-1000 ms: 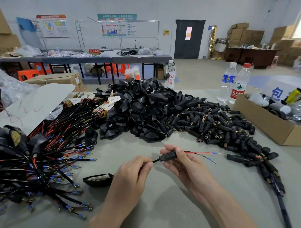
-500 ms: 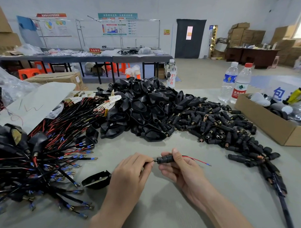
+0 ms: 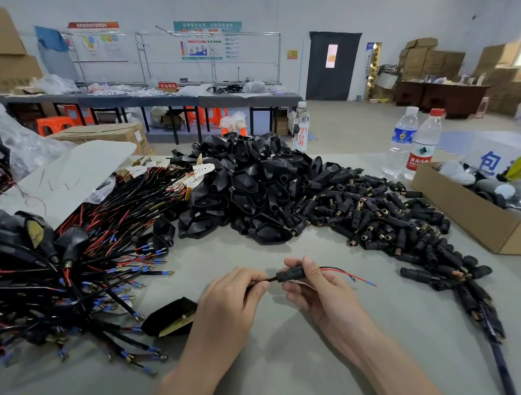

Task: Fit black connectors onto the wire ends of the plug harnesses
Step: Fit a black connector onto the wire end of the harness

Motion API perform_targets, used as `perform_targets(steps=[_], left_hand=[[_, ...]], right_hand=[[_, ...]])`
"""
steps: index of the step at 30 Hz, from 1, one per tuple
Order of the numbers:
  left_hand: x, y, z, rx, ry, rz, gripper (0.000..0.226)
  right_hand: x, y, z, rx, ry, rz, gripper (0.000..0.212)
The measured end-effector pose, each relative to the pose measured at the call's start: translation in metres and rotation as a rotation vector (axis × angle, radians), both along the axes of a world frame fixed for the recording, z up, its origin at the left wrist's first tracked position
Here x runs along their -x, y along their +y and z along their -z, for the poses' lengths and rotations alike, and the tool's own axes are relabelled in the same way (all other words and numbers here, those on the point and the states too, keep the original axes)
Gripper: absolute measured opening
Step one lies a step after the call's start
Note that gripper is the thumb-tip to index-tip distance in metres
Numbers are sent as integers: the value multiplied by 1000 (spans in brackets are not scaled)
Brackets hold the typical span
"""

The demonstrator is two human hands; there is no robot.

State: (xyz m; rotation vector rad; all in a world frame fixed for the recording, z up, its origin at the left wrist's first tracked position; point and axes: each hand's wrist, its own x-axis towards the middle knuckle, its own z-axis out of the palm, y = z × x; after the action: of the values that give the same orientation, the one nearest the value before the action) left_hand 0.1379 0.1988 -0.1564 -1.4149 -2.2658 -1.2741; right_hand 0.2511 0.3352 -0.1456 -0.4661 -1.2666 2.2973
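Well to the left of the left hand (image 3: 229, 296), a tangled heap of plug harnesses (image 3: 74, 264) is lying on the table (image 3: 277, 369), their blue-sleeved ends fanning out. Just left of that hand's wrist a single black plug shell (image 3: 172, 318) is resting. The left hand is pinching the thin black cable (image 3: 262, 281) between curled fingers, close to where it is entering the black connector (image 3: 290, 273). The right hand (image 3: 318, 288) is pinching that connector between thumb and fingertips, holding it just above the table between the two hands. To the right of the right hand, the red and black wire ends (image 3: 351, 274) are sticking out free of the connector. Beyond and to the right of it, the loose connector pile (image 3: 385, 219) is spreading towards a cardboard box (image 3: 459, 216).

The connector is looking light, rigid and smooth, so gripping its barrel sideways should be serving best. The cable is probably limp and likely to buckle, so it is best held close to the connector's mouth; the fine tips look easy to bend.
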Motion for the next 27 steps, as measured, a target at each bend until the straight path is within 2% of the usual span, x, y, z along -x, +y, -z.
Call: perform_targets(steps=[5,7,10,14,19,23,27], left_hand=[[-4,3,2,-7,-113,56,14],[-3,3,0,0,-127,64,13],[1,0,-2,31,23,25,7],[2,-4,-5,96,220,-71,27],[0,-4,-3,80,265,-100,14],[-6,-1,-1,72,337,-57,23],[-4,-3,-4,84,335,-50,22]], right_hand=[[2,-4,1,-28,-3,-46,36],[2,-4,0,-58,-5,-51,37],[-2,0,-2,-99,2,-1,38],[-1,4,0,-80,-7,56,36],[1,2,1,-60,0,16,37],[2,-4,3,-97,-13,-63,37],[2,-2,1,-125,-18,-1,38]])
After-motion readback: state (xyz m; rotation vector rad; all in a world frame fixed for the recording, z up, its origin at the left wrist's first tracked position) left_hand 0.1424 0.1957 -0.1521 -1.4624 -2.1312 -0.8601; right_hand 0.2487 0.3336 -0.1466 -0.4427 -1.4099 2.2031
